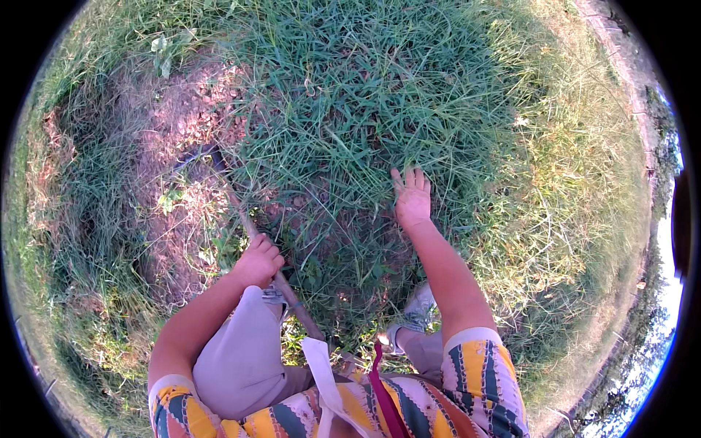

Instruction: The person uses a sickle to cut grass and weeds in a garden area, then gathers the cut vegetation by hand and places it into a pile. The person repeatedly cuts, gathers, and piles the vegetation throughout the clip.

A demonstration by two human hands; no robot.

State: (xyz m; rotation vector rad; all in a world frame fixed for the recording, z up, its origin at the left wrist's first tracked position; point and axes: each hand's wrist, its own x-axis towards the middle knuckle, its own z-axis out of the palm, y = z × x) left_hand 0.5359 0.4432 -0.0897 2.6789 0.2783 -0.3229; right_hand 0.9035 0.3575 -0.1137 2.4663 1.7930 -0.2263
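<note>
My left hand [258,261] is closed around the wooden handle [296,306] of a long-handled tool that looks like a hoe. The handle slants from between my knees up to the left. At its far end, a dark metal head [217,159] with a thin blade rests low over bare soil, partly hidden by grass. To the right, my right hand [412,198] is spread palm down at the near edge of a thick patch of green grass [378,104], touching the blades. It grips no visible object.
Bare reddish soil [164,115] lies left of the grass patch. Drier, yellowish grass [553,219] stands on the right. A shoe [419,309] is below my right forearm, and my bent knee [241,339] is close to the handle. A pale strip of ground borders the far right.
</note>
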